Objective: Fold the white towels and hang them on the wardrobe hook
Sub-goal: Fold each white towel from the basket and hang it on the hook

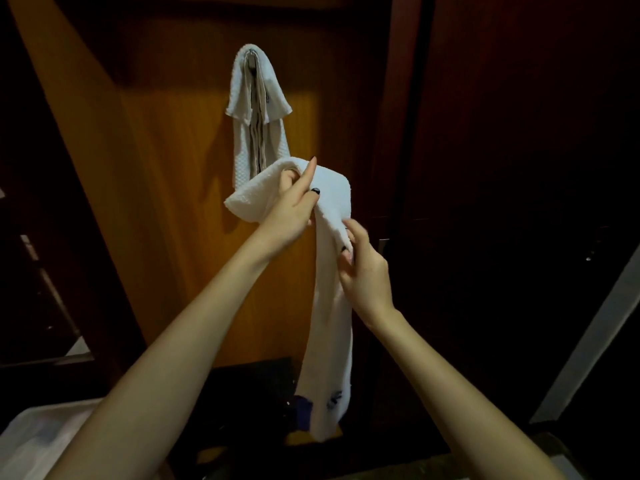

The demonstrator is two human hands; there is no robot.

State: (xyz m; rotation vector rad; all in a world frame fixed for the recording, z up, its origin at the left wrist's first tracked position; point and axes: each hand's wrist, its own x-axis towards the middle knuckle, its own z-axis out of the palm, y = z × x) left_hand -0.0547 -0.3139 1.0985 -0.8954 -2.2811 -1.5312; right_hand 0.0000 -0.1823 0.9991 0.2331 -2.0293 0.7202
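A long white towel [329, 334] hangs folded lengthwise in front of me, its lower end marked with small blue patches. My left hand [292, 213] grips the towel's upper folded end, thumb on top. Just right and lower, my right hand [363, 268] pinches the towel's hanging edge. Above them, white towels [258, 109] hang draped over the hook [252, 58] on the orange wooden wardrobe door [166, 188]. The hook itself is mostly hidden by the cloth.
A dark wooden wardrobe panel [519, 168] fills the right side, with a metal handle [382, 245] near my right hand. A pale container [38, 441] sits at the lower left. Dark clutter [256, 403] lies on the floor below the door.
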